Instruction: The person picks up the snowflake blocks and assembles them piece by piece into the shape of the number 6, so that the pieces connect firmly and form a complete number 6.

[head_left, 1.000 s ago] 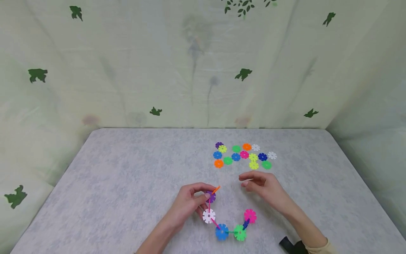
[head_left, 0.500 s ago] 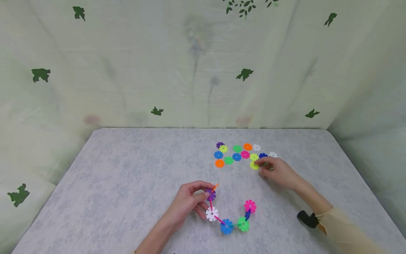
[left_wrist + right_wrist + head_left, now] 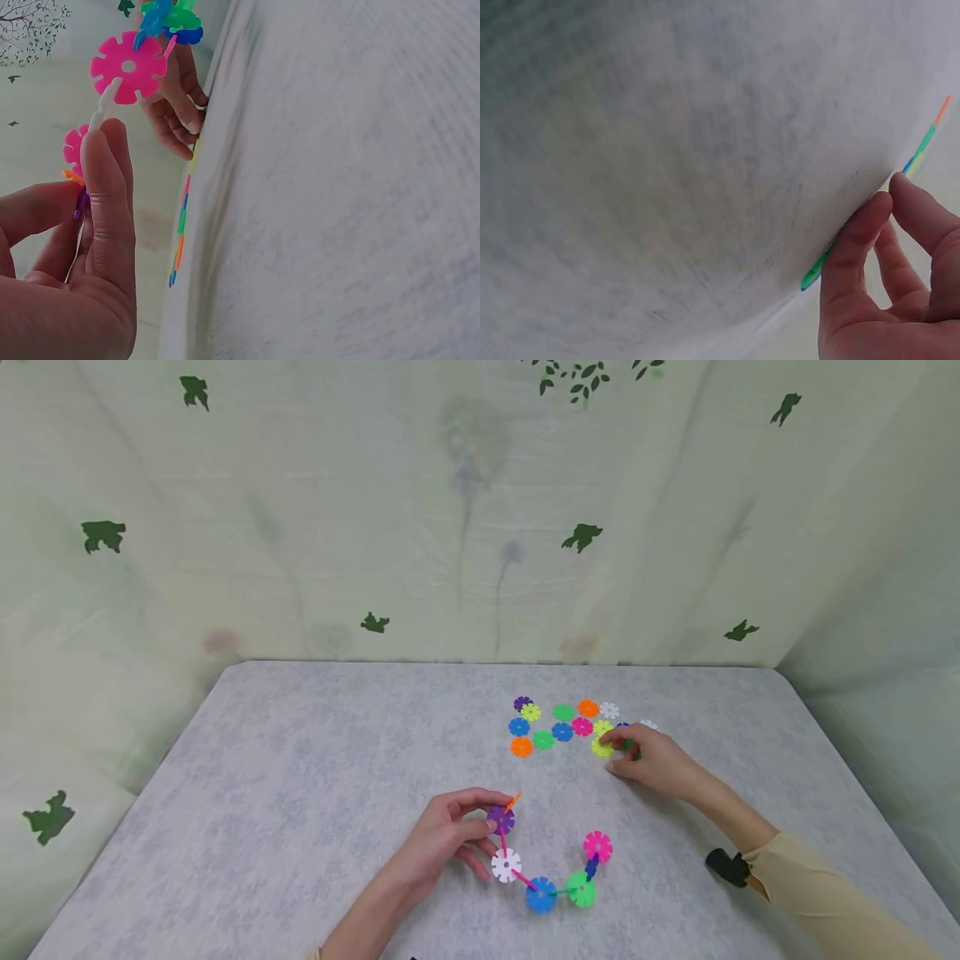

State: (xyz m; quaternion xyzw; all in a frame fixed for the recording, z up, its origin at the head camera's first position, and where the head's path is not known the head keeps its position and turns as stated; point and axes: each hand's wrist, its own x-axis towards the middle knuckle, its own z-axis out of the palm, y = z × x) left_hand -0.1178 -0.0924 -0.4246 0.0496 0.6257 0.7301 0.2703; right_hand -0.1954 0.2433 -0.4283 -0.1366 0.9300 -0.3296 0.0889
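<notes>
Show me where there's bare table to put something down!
The table is bare from its left edge to the left hand, and between the right sleeve and right edge. It's crowded around the loose discs by the right hand, and around the linked chain.

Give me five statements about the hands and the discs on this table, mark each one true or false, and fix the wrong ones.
1. The left hand holds the chain by its purple disc. True.
2. The right hand is touching the chain. False: the right hand is at a loose yellow disc, apart from the chain.
3. The chain's white disc is nearer the left hand than its green disc is. True.
4. The loose discs are all yellow. False: there are also orange, green, blue, pink and other colours.
5. The chain's end away from the left hand is a pink disc. True.
</notes>
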